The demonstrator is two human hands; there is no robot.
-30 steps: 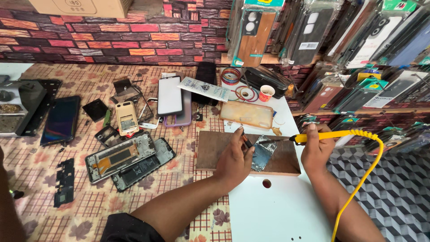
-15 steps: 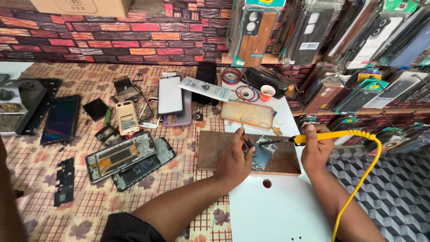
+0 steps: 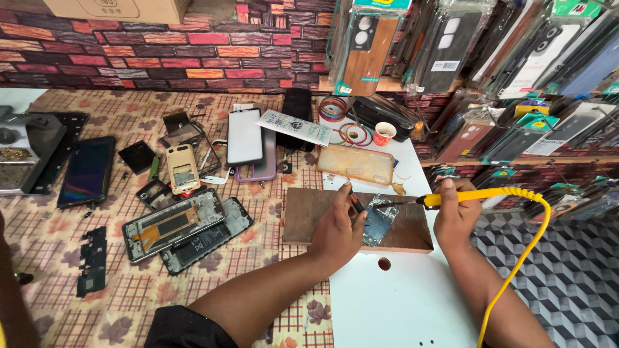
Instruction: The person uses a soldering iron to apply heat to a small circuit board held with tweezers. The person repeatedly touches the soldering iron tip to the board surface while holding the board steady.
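Packaged phone cases (image 3: 445, 38) hanging upper right

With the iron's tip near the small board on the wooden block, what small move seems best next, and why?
Probably lower the yellow soldering iron tip slightly onto the circuit board. The right hand aims it there, the left hand steadies a thin tool beside it, and contact isn't clear.

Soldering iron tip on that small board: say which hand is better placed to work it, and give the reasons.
Right. The right hand already grips the yellow soldering iron, its tip reaching the small board on the wooden block. The left hand is busy, pressing a thin dark tool beside the board.
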